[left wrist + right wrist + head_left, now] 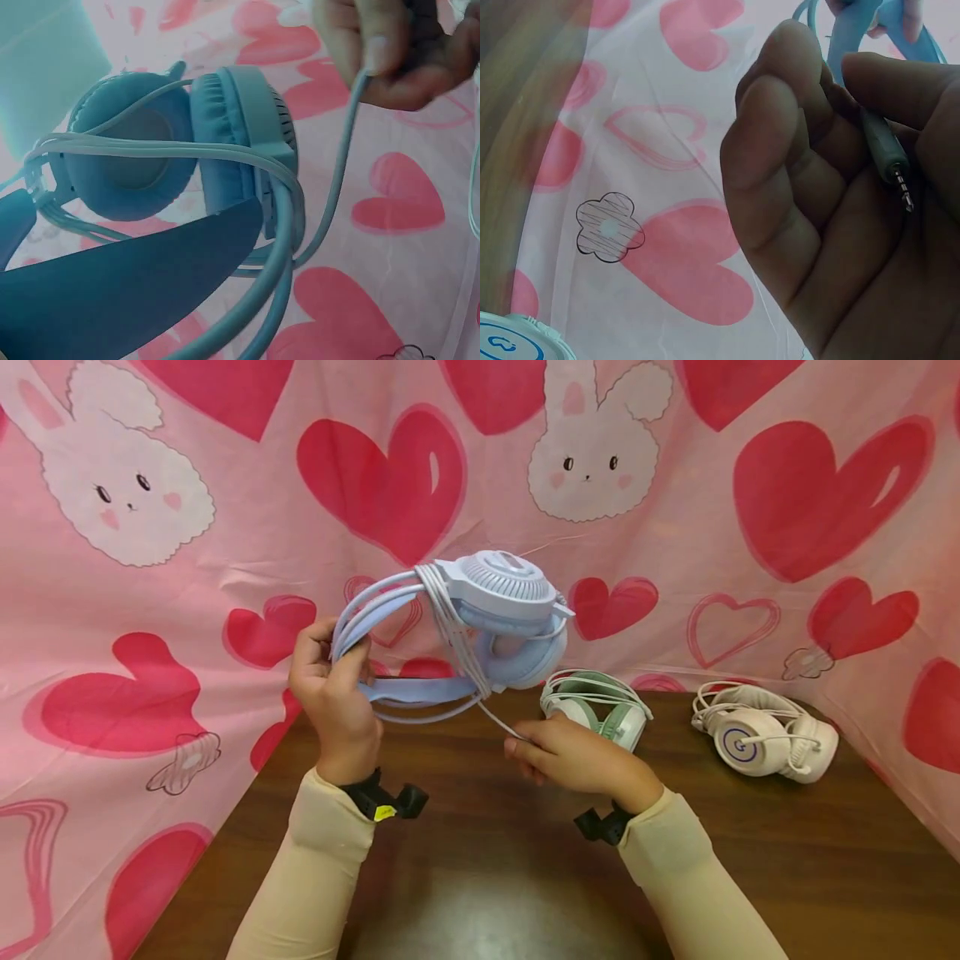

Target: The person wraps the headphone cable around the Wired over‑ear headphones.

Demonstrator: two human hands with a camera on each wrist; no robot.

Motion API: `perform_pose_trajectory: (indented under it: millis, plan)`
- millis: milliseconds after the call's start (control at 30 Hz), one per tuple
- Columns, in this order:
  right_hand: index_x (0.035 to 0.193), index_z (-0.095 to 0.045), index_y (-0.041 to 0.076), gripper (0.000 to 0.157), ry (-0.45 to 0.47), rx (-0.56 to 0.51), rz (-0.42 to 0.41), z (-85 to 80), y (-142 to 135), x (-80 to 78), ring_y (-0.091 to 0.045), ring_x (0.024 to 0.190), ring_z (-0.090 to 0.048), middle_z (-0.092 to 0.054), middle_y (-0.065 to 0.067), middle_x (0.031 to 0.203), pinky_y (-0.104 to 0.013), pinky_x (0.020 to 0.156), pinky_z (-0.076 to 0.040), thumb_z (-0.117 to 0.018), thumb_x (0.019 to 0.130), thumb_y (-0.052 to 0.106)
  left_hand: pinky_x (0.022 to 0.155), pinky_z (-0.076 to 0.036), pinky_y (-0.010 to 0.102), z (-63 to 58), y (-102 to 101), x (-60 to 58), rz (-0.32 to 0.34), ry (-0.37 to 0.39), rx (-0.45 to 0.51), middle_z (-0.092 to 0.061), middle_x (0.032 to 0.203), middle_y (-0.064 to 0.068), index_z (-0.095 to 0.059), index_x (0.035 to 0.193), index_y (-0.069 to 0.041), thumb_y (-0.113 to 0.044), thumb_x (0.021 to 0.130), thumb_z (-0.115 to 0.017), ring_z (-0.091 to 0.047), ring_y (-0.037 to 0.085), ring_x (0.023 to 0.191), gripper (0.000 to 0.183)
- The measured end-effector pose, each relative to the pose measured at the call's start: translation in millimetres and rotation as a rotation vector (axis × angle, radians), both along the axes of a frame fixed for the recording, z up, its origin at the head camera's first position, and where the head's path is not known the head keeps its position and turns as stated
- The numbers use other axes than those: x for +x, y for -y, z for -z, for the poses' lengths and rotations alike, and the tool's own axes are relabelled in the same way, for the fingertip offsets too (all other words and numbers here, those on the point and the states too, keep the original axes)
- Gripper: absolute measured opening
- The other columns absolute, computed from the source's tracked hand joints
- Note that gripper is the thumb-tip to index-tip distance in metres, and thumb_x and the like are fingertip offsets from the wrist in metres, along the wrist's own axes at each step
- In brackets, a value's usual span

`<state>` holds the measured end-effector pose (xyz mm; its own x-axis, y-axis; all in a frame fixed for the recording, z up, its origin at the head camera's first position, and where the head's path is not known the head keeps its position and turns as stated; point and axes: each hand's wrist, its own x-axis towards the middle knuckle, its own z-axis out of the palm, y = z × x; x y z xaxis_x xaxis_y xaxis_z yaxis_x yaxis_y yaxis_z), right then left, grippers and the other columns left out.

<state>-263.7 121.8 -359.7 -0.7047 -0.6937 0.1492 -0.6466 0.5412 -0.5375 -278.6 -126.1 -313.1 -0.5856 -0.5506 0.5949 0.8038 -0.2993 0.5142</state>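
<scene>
A pale blue pair of over-ear headphones [506,585] is held up above the table, its cable wound several times around the frame beside the ear cups. My left hand [330,693] grips the headband at the left. With thumb and fingers my right hand [577,756] pinches the free end of the cable [345,150], which runs taut from the windings. In the right wrist view the cable's audio plug [889,154], with its bare metal tip, lies against my palm. Part of the headband is hidden behind the left fingers.
Behind my right hand, green and white headphones [633,718] lie on the brown table [480,860]. Cream headphones [750,743] with a blue logo rest farther right. A pink cloth [495,477] with hearts and rabbits hangs behind the table.
</scene>
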Motion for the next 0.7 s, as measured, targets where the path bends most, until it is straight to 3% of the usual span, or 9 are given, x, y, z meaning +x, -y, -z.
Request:
perform_pose_trajectory:
  millis: [167,267,400,567,700]
  plan:
    - [0.081,-0.059,0.019,0.023,-0.018,0.021,0.019,-2.4,-1,0.5,-0.004,0.053,-0.052,-0.055,0.012,0.059,-0.027,0.057,-0.046,-0.051,0.102,0.026,0.054,-0.047,0.024,4.6,-8,0.0,-0.065,-0.023,-0.134,-0.060,0.080,0.013,-0.064,0.092,0.008,0.008,0.082,-0.066,-0.051,0.020,0.057,0.010]
    - [0.081,-0.058,0.019,0.022,-0.075,0.045,0.047,-3.2,-2,1.1,-0.005,0.055,-0.050,-0.051,0.014,0.059,-0.028,0.057,-0.045,-0.053,0.101,0.026,0.066,-0.053,0.027,9.3,-12,1.6,-0.124,-0.012,-0.245,-0.063,0.086,0.014,-0.064,0.096,0.009,0.004,0.082,-0.067,-0.061,0.021,0.070,0.015]
    - [0.083,-0.058,0.019,0.018,-0.169,0.087,0.097,-4.3,-1,3.5,-0.008,0.062,-0.048,-0.047,0.013,0.063,-0.029,0.059,-0.044,-0.056,0.099,0.028,0.076,-0.053,0.031,15.7,-18,4.1,-0.201,-0.017,-0.377,-0.063,0.092,0.013,-0.066,0.100,0.008,0.000,0.083,-0.066,-0.063,0.024,0.083,0.018]
    - [0.088,-0.060,0.020,0.012,-0.193,0.097,0.124,-6.4,-1,5.6,-0.011,0.065,-0.048,-0.046,0.011,0.068,-0.031,0.062,-0.044,-0.059,0.097,0.028,0.079,-0.051,0.032,18.3,-24,5.2,-0.216,-0.028,-0.425,-0.062,0.096,0.013,-0.066,0.099,0.007,0.002,0.082,-0.064,-0.061,0.026,0.088,0.018]
    - [0.088,-0.060,0.019,0.012,-0.193,0.095,0.125,-8.4,-3,6.7,-0.010,0.065,-0.047,-0.046,0.010,0.068,-0.031,0.061,-0.044,-0.061,0.096,0.028,0.078,-0.051,0.030,17.5,-26,6.7,-0.213,0.012,-0.454,-0.062,0.097,0.014,-0.065,0.099,0.009,0.005,0.082,-0.063,-0.061,0.022,0.086,0.017]
